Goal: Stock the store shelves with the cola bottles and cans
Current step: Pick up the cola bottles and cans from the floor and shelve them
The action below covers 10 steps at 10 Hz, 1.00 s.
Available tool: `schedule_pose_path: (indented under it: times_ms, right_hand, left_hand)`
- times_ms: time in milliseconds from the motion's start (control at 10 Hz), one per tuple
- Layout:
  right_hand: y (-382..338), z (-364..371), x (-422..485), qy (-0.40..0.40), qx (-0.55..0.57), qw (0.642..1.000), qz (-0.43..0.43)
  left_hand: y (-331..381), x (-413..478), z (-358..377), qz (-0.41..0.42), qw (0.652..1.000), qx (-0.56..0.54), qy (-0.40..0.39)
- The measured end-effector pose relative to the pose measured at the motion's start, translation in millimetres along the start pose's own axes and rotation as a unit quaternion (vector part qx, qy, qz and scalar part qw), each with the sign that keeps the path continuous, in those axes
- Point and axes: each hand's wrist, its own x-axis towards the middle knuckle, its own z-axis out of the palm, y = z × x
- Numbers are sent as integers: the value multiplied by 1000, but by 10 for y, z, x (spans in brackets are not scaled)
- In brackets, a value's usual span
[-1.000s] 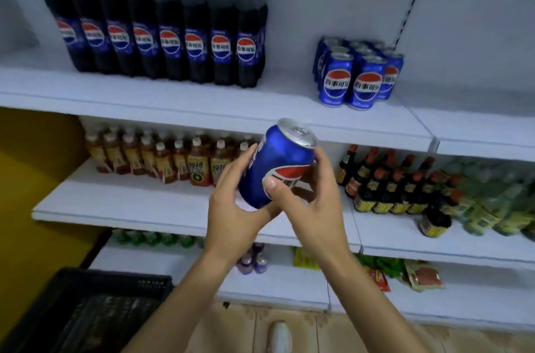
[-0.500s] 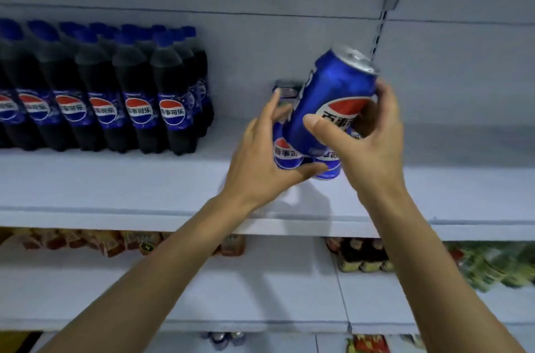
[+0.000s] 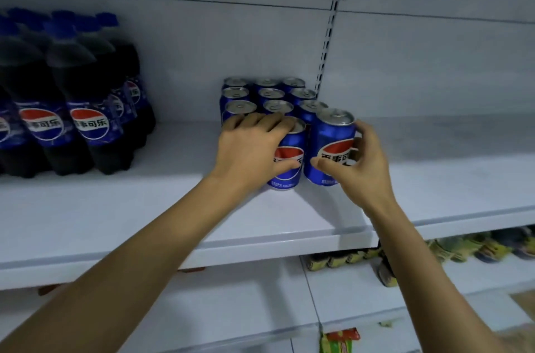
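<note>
The cola bottles [image 3: 86, 121] are cut off at the left edge, and the goods [image 3: 463, 247] on the lower shelf are too blurred to name. The left grip [image 3: 252, 150] covers part of the front row of the can block [image 3: 272, 95]. The shelf [image 3: 144, 208] and its back panel [image 3: 202, 49] are white. One cola can [image 3: 330, 135] stands upright at the front right of the block, and the right grip [image 3: 364, 167] is curled around it. The left grip rests with nearly straight fingers over the neighbour can [image 3: 289, 173], thumb on its label.
</note>
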Motion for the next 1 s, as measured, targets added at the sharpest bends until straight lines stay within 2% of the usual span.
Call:
schedule_pose_path:
  times_ms: [500, 600, 800, 900, 1000]
  right_hand:
    - [267, 157, 69, -9, -16, 1000, 18]
    - [209, 172, 52, -21, -24, 999, 27]
    - [-85, 197, -65, 82, -48, 995, 13]
    - [-360, 237, -119, 110, -51, 993, -12]
    - [-762, 373, -241, 123, 5, 989, -82]
  left_hand:
    - [-28, -13, 70, 24, 998, 39, 32]
    - [-39, -29, 35, 35, 998, 48, 12]
    - [-249, -216, -190, 41, 996, -46, 68]
    - [-583, -352, -342, 22, 995, -40, 84]
    - [-964, -506, -577, -37, 997, -19, 60]
